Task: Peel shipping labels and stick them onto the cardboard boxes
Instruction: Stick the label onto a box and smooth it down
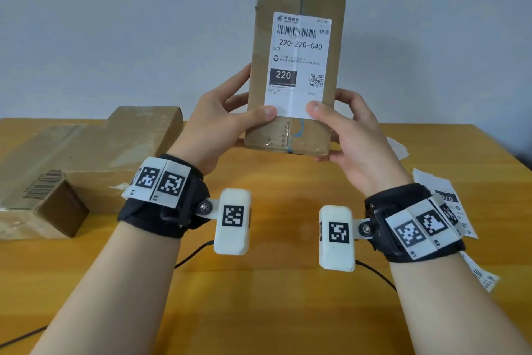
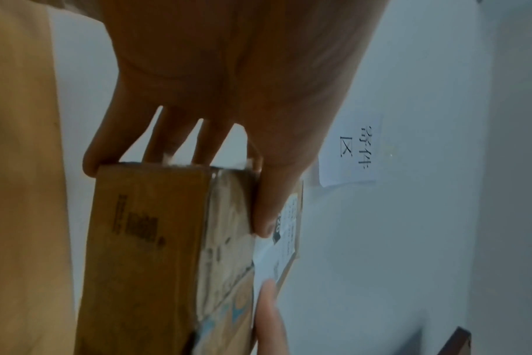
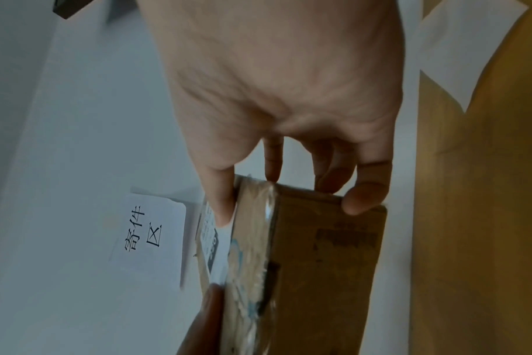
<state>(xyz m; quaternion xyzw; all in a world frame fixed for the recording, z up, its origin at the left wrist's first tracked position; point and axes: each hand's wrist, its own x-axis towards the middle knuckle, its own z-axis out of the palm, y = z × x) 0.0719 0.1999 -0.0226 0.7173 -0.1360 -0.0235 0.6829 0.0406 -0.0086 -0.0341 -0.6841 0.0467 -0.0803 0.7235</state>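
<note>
I hold a tall taped cardboard box upright above the table, in front of the wall. A white shipping label reading 220-220-C40 is stuck on its near face. My left hand grips the box's lower left side, thumb pressed on the label's bottom left corner. My right hand grips the lower right side, thumb on the label's bottom right corner. In the left wrist view the box sits between fingers behind it and thumb in front. The right wrist view shows the box held the same way.
Two larger cardboard boxes lie on the wooden table at the left, one with a barcode. Loose labels and backing sheets lie at the right edge. A paper sign hangs on the wall. Cables trail from the wrist cameras.
</note>
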